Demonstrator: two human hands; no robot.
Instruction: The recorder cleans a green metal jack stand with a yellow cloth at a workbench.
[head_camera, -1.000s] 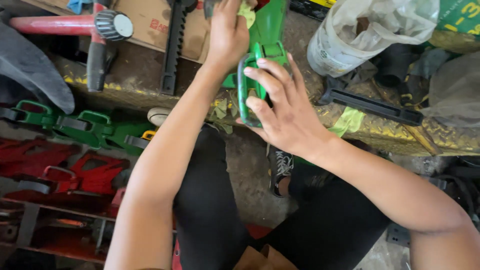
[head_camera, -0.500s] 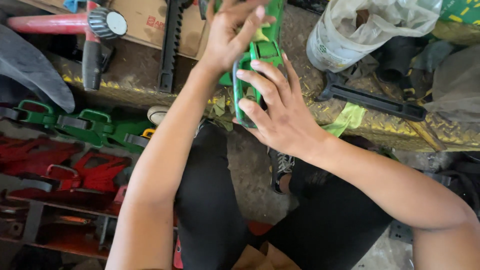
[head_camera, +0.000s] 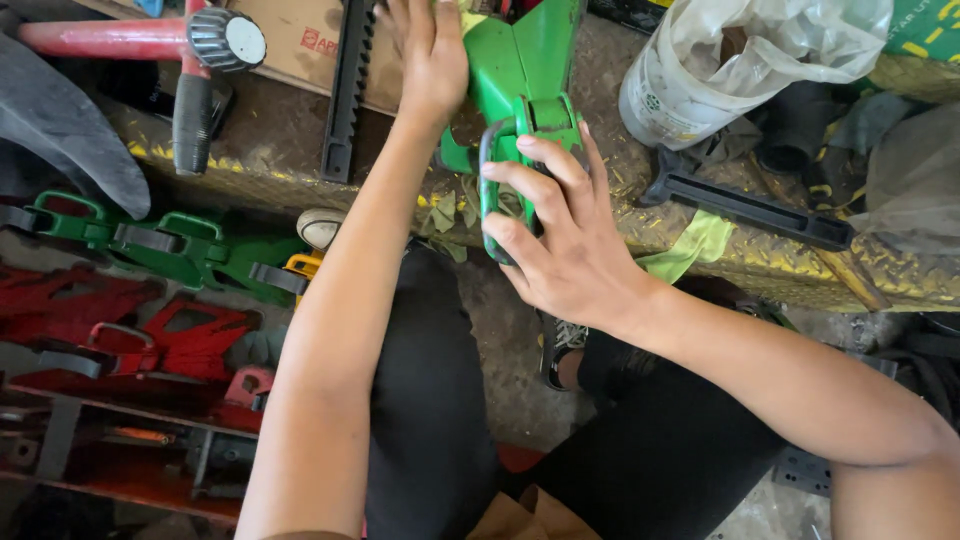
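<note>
Gripping the green jack frame, right hand curls fingers.

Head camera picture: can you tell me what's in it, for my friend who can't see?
Two bare hands work on a green metal tool lying on a workbench: the right hand grips its near end, the left hand presses beside its top. A hammer and a plastic bag lie nearby.

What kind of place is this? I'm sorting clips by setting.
Probably a repair or assembly workshop for hand tools. Both hands work on a green tool body over a worn checker-plate bench; a hammer lies there, and stacks of green and red tool frames sit on the floor.
</note>
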